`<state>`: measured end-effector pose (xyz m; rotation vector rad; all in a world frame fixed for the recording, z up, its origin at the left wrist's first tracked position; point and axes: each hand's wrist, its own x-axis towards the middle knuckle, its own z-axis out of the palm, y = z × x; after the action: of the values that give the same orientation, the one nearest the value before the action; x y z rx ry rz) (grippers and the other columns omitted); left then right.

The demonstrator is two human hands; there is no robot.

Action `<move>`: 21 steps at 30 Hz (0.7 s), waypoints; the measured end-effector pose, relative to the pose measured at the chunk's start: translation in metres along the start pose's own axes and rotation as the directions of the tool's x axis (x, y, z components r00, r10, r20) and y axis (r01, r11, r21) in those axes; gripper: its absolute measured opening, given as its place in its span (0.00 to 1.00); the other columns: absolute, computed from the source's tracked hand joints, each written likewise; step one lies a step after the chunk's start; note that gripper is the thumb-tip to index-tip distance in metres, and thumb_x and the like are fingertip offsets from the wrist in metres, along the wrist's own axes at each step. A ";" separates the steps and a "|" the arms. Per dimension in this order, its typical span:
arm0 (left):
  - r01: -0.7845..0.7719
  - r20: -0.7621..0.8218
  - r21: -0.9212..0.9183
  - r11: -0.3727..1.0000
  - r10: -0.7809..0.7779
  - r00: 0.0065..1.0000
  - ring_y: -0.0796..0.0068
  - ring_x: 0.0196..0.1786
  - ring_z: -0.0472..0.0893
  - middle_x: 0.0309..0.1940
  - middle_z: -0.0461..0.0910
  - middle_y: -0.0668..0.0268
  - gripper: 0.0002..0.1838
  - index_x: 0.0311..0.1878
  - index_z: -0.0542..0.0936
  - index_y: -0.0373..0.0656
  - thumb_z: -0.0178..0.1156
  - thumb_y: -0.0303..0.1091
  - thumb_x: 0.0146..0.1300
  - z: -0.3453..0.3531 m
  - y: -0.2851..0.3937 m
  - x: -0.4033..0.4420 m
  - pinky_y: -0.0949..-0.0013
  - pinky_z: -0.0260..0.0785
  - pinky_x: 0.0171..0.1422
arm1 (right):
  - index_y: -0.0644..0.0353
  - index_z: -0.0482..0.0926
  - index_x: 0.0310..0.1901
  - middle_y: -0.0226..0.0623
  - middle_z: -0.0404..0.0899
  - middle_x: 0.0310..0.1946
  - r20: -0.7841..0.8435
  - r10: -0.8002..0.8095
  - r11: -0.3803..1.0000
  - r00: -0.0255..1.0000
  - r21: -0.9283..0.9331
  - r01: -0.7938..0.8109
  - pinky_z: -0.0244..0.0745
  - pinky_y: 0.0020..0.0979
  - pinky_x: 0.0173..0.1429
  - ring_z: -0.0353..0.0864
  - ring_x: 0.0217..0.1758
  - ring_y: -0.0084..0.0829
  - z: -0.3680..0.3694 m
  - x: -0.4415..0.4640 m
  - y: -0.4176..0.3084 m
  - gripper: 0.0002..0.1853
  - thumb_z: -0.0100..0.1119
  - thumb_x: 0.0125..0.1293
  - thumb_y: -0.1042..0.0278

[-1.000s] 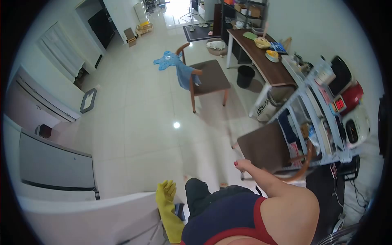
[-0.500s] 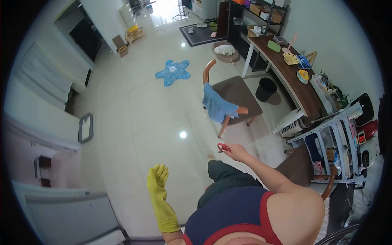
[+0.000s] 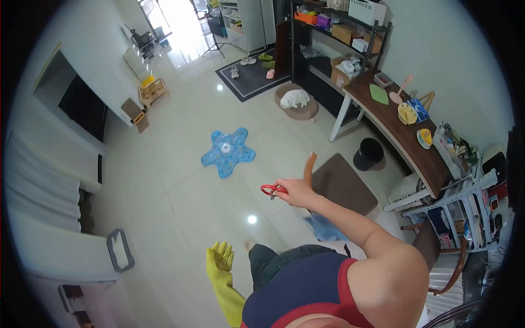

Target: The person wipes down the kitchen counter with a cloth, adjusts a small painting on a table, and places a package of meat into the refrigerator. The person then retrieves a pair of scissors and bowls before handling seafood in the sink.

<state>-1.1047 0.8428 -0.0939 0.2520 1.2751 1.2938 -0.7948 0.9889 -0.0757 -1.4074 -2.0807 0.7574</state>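
My right hand (image 3: 297, 193) is closed around the red-handled scissors (image 3: 281, 189), whose red loops stick out past my fingers to the left; I cannot make out the blades. My left hand (image 3: 220, 259), in a yellow glove (image 3: 227, 292), is empty, its fingers loosely curled, nearer and left of the scissors. The blue star-shaped mat (image 3: 235, 154) lies on the floor (image 3: 180, 229), farther off and left of my right hand.
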 end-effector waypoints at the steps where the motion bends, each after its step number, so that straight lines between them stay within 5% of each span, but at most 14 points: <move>1: -0.003 0.015 0.003 1.000 0.003 1.000 0.60 0.59 0.74 0.60 0.70 0.56 0.34 0.64 0.66 0.39 0.51 0.56 0.65 0.002 0.013 0.030 0.62 0.68 0.61 | 0.57 0.77 0.42 0.40 0.79 0.28 -0.014 0.002 1.000 1.000 -0.006 -0.002 0.72 0.38 0.36 0.79 0.33 0.40 -0.007 0.029 0.004 0.12 0.59 0.60 0.62; 7: 0.011 0.012 0.018 1.000 -0.012 1.000 0.59 0.65 0.68 0.65 0.65 0.53 0.35 0.67 0.63 0.37 0.49 0.56 0.67 0.058 0.110 0.217 0.61 0.63 0.66 | 0.53 0.80 0.38 0.38 0.80 0.29 -0.143 0.226 0.974 0.964 0.059 -0.220 0.72 0.38 0.37 0.79 0.34 0.39 -0.043 0.164 0.043 0.09 0.59 0.59 0.61; 11: 0.048 0.198 0.065 0.997 -0.060 0.978 0.57 0.63 0.71 0.62 0.68 0.50 0.30 0.64 0.64 0.35 0.47 0.50 0.69 0.145 0.176 0.331 0.61 0.65 0.66 | 0.55 0.80 0.39 0.38 0.80 0.29 -0.344 0.238 0.941 0.908 -0.148 -0.303 0.72 0.36 0.37 0.79 0.34 0.39 -0.083 0.240 0.051 0.09 0.61 0.58 0.63; 16: 0.057 0.380 0.331 0.942 -0.188 0.906 0.60 0.56 0.76 0.56 0.74 0.53 0.28 0.62 0.67 0.35 0.49 0.49 0.69 0.297 0.228 0.435 0.62 0.68 0.62 | 0.63 0.79 0.41 0.38 0.82 0.30 -0.426 0.369 0.929 0.826 0.127 -0.349 0.74 0.26 0.38 0.80 0.31 0.28 -0.130 0.327 0.079 0.09 0.59 0.60 0.71; 21: 0.036 0.503 0.306 0.951 -0.194 0.843 0.66 0.48 0.81 0.48 0.80 0.56 0.23 0.58 0.72 0.36 0.52 0.45 0.69 0.412 0.201 0.534 0.65 0.72 0.56 | 0.63 0.80 0.42 0.36 0.81 0.30 -0.356 0.443 0.892 0.823 0.268 -0.364 0.74 0.24 0.36 0.80 0.29 0.23 -0.167 0.441 0.137 0.10 0.60 0.59 0.70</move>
<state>-1.0161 1.5407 -0.0851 0.6803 0.9719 0.8432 -0.7374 1.4717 -0.0065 -1.7502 -1.3666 0.7198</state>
